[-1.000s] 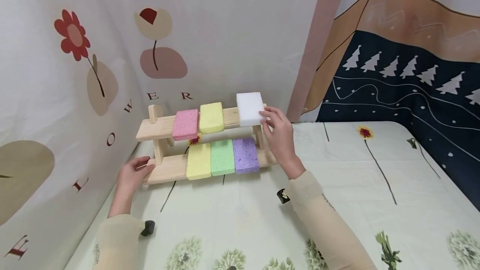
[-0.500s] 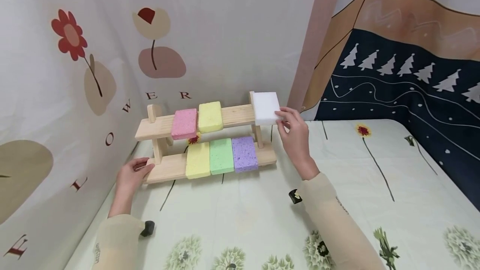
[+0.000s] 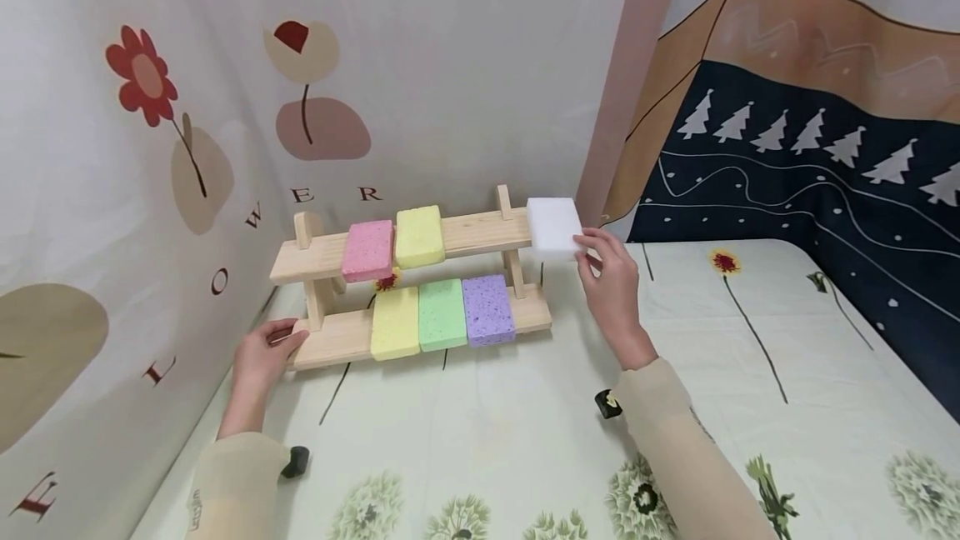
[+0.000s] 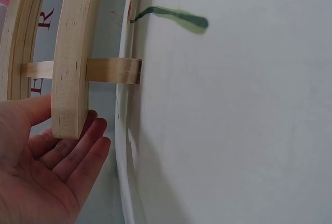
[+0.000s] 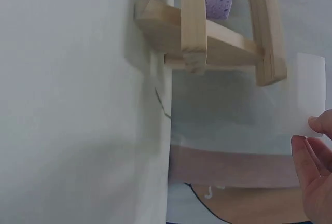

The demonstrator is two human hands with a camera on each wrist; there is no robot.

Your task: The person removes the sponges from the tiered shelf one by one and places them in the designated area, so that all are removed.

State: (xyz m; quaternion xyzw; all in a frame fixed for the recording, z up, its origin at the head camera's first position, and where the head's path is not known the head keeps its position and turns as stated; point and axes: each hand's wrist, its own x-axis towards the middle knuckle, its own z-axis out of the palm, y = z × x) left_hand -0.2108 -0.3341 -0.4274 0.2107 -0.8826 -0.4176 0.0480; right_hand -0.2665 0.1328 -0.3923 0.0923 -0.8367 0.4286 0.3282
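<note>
A two-tier wooden rack (image 3: 483,232) stands by the back wall. My left hand (image 3: 258,357) grips the left end of its lower board; in the left wrist view the thumb and fingers lie on opposite sides of that board (image 4: 72,68). With thumb and fingertips, my right hand (image 3: 617,294) pinches a corner of a white sponge (image 3: 553,223) just past the upper board's right end. In the right wrist view a gap parts this white sponge (image 5: 311,86) from the rack. Pink (image 3: 368,250) and yellow (image 3: 420,237) sponges lie on the upper board.
The lower board carries a yellow sponge (image 3: 395,322), a green sponge (image 3: 442,315) and a purple sponge (image 3: 489,310) side by side. A printed cloth (image 3: 487,432) covers the table. Printed curtains (image 3: 465,65) rise close behind the rack and on both sides.
My right hand has carried the white sponge rightward, from over the upper board's right part to beyond its end. My left hand and the other sponges have stayed in place.
</note>
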